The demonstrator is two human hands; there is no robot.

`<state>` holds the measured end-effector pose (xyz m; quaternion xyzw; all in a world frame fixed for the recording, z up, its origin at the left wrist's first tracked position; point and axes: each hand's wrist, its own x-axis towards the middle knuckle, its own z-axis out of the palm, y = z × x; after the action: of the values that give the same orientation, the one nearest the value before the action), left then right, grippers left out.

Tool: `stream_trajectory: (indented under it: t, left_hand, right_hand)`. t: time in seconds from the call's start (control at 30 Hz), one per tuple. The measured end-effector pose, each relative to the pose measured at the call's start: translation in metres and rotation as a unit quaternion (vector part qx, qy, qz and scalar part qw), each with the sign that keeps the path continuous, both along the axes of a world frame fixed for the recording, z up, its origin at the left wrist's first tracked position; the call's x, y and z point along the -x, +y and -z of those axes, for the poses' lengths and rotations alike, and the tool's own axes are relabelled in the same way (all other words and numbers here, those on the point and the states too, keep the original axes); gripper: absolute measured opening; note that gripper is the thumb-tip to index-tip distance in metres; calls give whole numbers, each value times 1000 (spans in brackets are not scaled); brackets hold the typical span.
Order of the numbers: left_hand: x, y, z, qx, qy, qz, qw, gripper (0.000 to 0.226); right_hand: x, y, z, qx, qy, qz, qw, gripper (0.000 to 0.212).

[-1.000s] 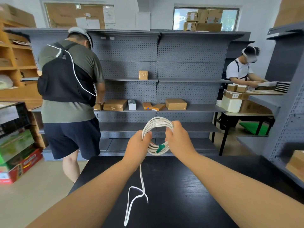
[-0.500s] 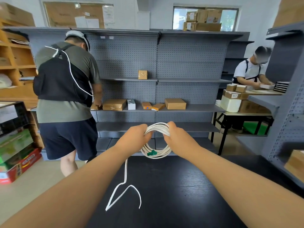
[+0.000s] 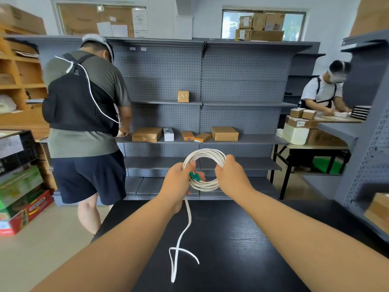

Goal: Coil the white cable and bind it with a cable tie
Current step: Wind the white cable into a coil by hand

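The white cable (image 3: 207, 154) is wound into a round coil held upright above the far edge of the black table (image 3: 242, 239). My left hand (image 3: 179, 182) grips the coil's left side, where a green connector (image 3: 194, 176) shows against my fingers. My right hand (image 3: 230, 175) grips the right side of the coil. A loose tail of the cable hangs from under my left hand and ends in a small loop lying on the table. No cable tie is visible.
Grey pegboard shelving (image 3: 202, 140) with several cardboard boxes stands behind the table. A person with a black backpack (image 3: 84, 114) stands at its left. Another person (image 3: 324, 95) works at a table on the right. Crates and boxes (image 3: 21, 186) sit on the floor at left.
The coil has been turned and raised a little between my hands. The loose tail has shortened and its loop on the table has swung right, nearer the table's middle.
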<state>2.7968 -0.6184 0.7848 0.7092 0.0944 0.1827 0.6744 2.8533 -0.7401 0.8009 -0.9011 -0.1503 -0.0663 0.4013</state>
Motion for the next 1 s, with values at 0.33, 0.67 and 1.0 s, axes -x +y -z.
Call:
stream_trajectory:
  t: [0.33,0.67,1.0]
  left_hand:
    - [3,-4,8,155,-69,110,979,44]
    - [-9,-6,6,-93,10,-78,992,24]
    - [-8,15,-23,-521,31,17,853,19]
  right_hand:
    - [-2,-2,-6,-3,30,14,999,18]
    - [-2,2,5,-32,14,-5,999,13]
    - [-6,-12,-5,196,-138,-83,967,23]
